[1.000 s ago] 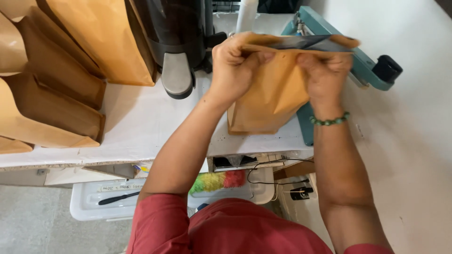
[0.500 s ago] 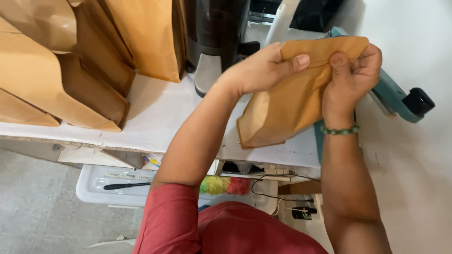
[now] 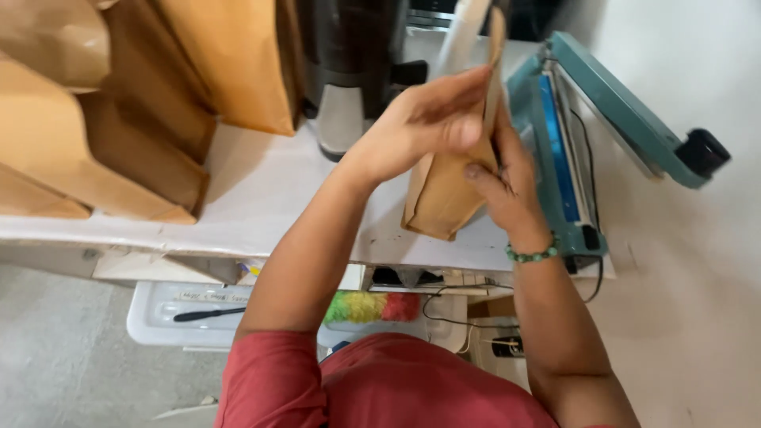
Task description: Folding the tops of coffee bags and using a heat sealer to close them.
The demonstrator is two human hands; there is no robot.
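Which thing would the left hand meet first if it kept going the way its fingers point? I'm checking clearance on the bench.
Probably the teal heat sealer, just beyond the brown paper bag the left hand presses; depth is unclear.

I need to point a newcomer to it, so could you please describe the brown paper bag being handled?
On the white table, just left of the teal lever-arm sealer, the brown paper bag is pressed between the left hand and right hand. Unlike the larger bags stacked at the table's left, it is small and held.

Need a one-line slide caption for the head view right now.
Both hands, left hand and right hand, hold a brown paper bag upright beside an open teal heat sealer.
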